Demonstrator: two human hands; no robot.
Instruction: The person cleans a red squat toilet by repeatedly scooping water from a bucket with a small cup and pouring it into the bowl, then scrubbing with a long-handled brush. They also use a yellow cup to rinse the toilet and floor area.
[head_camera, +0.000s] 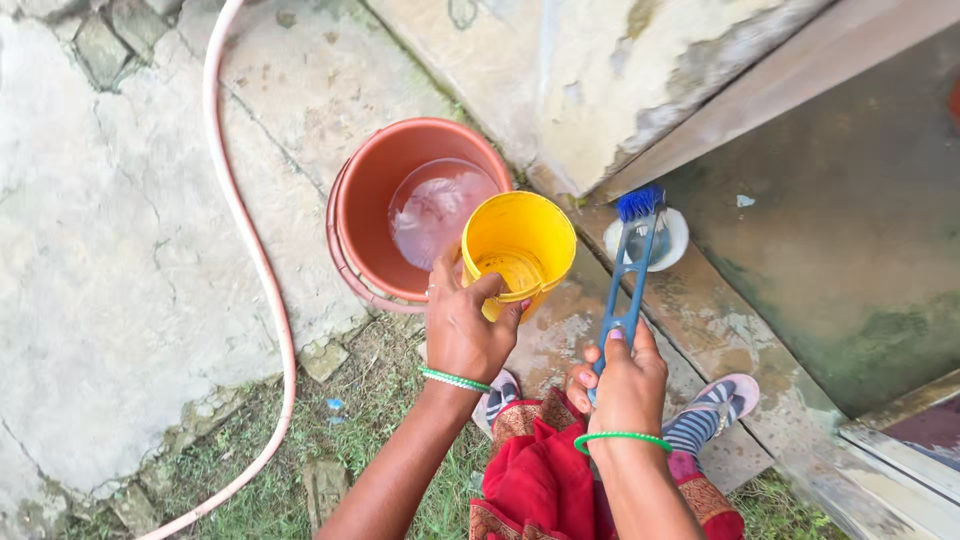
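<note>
Cracked concrete ground (120, 250) met grass beside a wet doorstep (700, 310). The left hand (462, 330) grasped a yellow mug (520, 245) over the water-filled brown bucket (372, 200); the right hand (625, 380) was clenched on a blue brush (632, 260) above that doorstep's edge.

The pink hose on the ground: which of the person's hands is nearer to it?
Left. The left hand, holding the yellow mug, is nearer the pink hose; the right hand is farther right.

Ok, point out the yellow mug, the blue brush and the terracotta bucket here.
yellow mug (524, 232): head view, on its inner wall.
blue brush (628, 285): head view, on its handle above the right hand.
terracotta bucket (372, 190): head view, on its inner left wall.
</note>
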